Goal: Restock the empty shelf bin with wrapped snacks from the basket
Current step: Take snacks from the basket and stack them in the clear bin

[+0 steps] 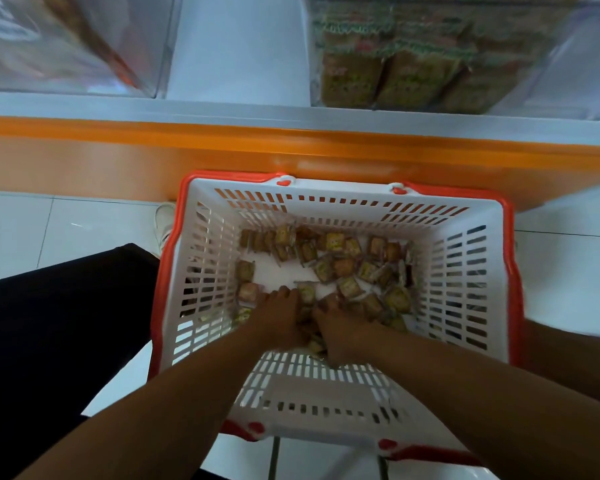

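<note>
A white slotted basket [465,271] with a red rim sits on the floor below the shelf. Several small wrapped snacks [343,261] lie scattered on its bottom. Both my hands are deep inside, at the near side. My left hand [279,317] and my right hand [340,327] are cupped together around a heap of wrapped snacks, fingers curled into the pile. Above, between two clear bins, the empty shelf bin [236,50] shows a bare white bottom.
A clear bin [413,57] full of brown snack packs stands at upper right, another clear bin [66,39] at upper left. An orange shelf edge [291,143] runs across. My dark trouser leg [66,323] and a shoe [163,220] are left of the basket.
</note>
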